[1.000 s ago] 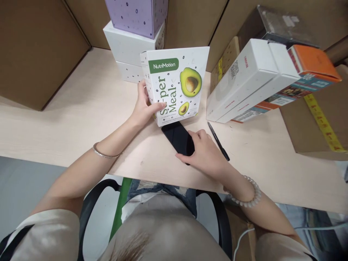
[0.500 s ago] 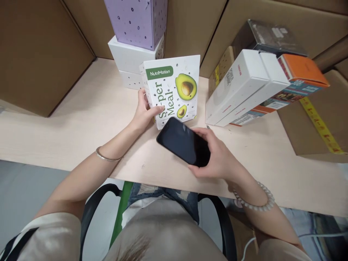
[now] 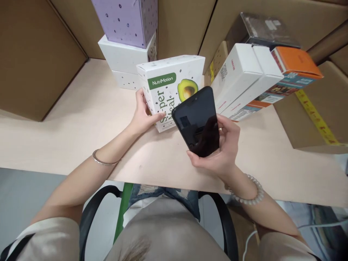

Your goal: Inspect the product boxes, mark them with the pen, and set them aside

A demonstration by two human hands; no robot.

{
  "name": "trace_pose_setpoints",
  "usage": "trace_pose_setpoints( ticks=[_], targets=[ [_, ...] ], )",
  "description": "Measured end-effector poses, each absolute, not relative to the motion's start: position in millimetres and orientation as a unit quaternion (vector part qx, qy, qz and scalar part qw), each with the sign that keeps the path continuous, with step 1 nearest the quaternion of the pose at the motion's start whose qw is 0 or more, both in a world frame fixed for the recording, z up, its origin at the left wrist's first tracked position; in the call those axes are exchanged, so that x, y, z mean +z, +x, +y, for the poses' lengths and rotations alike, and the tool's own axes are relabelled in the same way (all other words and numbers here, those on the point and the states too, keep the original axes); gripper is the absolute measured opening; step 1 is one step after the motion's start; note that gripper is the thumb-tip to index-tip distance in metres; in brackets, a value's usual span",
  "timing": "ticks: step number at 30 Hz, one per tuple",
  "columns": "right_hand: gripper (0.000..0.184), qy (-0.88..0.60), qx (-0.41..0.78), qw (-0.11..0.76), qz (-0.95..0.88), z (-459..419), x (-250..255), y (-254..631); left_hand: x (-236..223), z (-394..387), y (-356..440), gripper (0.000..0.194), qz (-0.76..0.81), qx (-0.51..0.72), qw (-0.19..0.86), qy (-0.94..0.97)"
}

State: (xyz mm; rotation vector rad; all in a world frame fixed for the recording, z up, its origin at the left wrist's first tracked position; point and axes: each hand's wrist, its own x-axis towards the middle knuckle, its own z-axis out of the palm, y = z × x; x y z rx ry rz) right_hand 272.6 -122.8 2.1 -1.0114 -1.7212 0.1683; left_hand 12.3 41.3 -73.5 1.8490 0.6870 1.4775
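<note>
My left hand (image 3: pixel 145 116) grips the lower left side of a white meal box (image 3: pixel 159 103), its thumb on the printed front and the other fingers along the side. The box stands on the table, its green label and avocado picture facing me. In my right hand (image 3: pixel 221 148) is a black smartphone (image 3: pixel 198 121), held by its lower end and edges with the dark screen towards me. The phone is raised and tilted, covering the lower right part of the box front.
Behind the meal box, a purple box (image 3: pixel 125 21) rests on white boxes (image 3: pixel 123 54). To the right stand white power bank boxes (image 3: pixel 233 76), an orange box (image 3: pixel 299 59) and a dark box (image 3: pixel 269 29). Large cardboard cartons (image 3: pixel 38 54) surround the wooden table (image 3: pixel 70 141).
The phone has risen and turned more upright in my right hand, now overlapping the box front. The meal box has tipped slightly, showing more of its top. The view has shifted a little.
</note>
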Motion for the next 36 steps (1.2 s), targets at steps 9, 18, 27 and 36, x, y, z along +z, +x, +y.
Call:
trace_pose_setpoints(
  ticks=[9, 18, 27, 36],
  targets=[
    [0.095, -0.436, 0.061, 0.540, -0.717, -129, 5, 268, -69, 39, 13, 0.096, 0.274, 0.575, 0.346, 0.689],
    [0.096, -0.463, 0.060, 0.507, -0.724, -137, 10, 269, -66, 37, 15, 0.092, 0.294, 0.576, 0.350, 0.678],
    [0.092, -0.432, 0.026, 0.535, -0.725, -131, 10, 267, -63, 36, 15, 0.092, 0.290, 0.582, 0.378, 0.659],
    [0.095, -0.460, 0.066, 0.492, -0.736, -131, 9, 269, -70, 42, 14, 0.097, 0.272, 0.583, 0.382, 0.663]
  ],
)
